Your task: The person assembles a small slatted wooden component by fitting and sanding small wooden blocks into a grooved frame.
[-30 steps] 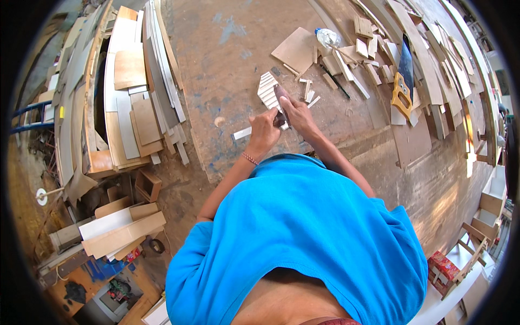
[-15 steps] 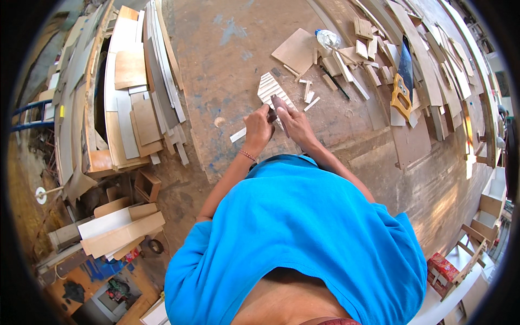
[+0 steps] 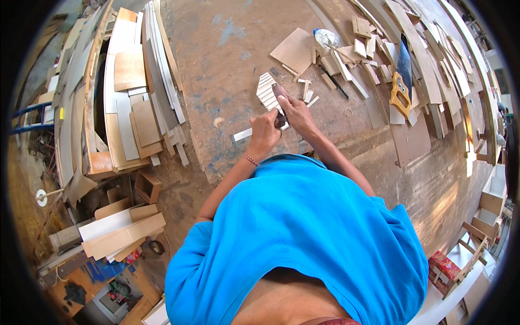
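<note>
Right hand (image 3: 299,116) closed round brown tool (image 3: 278,90) — tool's far end pokes out past the fingers. Left hand (image 3: 264,132) curled just beside it, can't tell what it pinches. Ribbed board (image 3: 265,88) just beyond both hands — white strip (image 3: 242,135) left of left hand.

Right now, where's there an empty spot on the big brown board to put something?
The biggest bare patch on the brown board lies between the long strips at left and the square panel. A smaller, mostly bare one lies between the right hand and the saw. It's crowded right of the panel, where wood offcuts pile up.
</note>
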Tool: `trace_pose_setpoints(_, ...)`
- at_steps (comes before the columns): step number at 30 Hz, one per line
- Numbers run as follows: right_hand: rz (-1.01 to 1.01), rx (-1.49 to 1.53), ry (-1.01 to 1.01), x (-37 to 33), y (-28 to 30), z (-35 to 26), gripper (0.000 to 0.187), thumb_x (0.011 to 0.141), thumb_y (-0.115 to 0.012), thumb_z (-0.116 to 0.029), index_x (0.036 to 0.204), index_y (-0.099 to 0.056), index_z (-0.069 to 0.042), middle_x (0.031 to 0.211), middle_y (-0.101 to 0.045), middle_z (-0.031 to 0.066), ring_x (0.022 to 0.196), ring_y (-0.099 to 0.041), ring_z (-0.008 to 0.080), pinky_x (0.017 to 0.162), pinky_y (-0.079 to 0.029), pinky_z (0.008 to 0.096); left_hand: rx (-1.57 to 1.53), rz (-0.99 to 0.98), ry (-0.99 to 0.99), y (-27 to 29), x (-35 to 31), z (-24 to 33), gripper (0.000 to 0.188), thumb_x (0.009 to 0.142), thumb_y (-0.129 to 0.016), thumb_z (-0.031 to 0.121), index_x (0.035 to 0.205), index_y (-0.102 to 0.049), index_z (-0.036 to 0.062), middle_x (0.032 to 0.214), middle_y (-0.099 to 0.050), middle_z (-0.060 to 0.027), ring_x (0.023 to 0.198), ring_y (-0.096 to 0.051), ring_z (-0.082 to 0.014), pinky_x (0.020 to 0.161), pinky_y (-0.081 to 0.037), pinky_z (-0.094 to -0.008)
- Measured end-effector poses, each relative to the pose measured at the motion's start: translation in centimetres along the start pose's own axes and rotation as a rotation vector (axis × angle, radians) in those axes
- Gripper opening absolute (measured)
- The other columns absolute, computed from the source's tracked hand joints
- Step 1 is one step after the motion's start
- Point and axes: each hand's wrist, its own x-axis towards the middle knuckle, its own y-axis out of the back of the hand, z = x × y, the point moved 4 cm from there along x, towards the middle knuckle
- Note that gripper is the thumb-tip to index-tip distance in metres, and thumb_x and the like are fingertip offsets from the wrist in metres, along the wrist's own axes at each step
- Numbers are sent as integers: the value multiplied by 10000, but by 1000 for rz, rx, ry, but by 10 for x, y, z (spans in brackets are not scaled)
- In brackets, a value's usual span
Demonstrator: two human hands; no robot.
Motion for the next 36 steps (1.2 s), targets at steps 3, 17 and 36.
trace_pose_setpoints(3,5,8,131,-14,-6,0,468,851,-437,-451,1173,-533,-124,909,-605,241,897,-594,347,774,-444,367,-59,21,57,0,9,-19,125,643,-580,2,735,-514,55,689,-601,-144,676,-583,-325,598,-321,-439)
trace_pose_setpoints(17,45,107,101,7,-9,18,501,848,-449,-458,1165,-539,-80,839,-639,155,778,-610,234,721,-456,317,-12,26,11,-1,10,-15,60,698,-557,-6,736,-512,8,693,-581,-204,666,-572,-380,553,-415,-424)
trace_pose_setpoints(36,-41,14,33,-5,-13,25,476,864,-428,-456,1174,-527,-109,922,-626,210,888,-610,324,767,-453,368,-39,68,99,0,12,-29,126,654,-557,-9,755,-514,52,666,-592,-146,675,-575,-359,588,-344,-465)
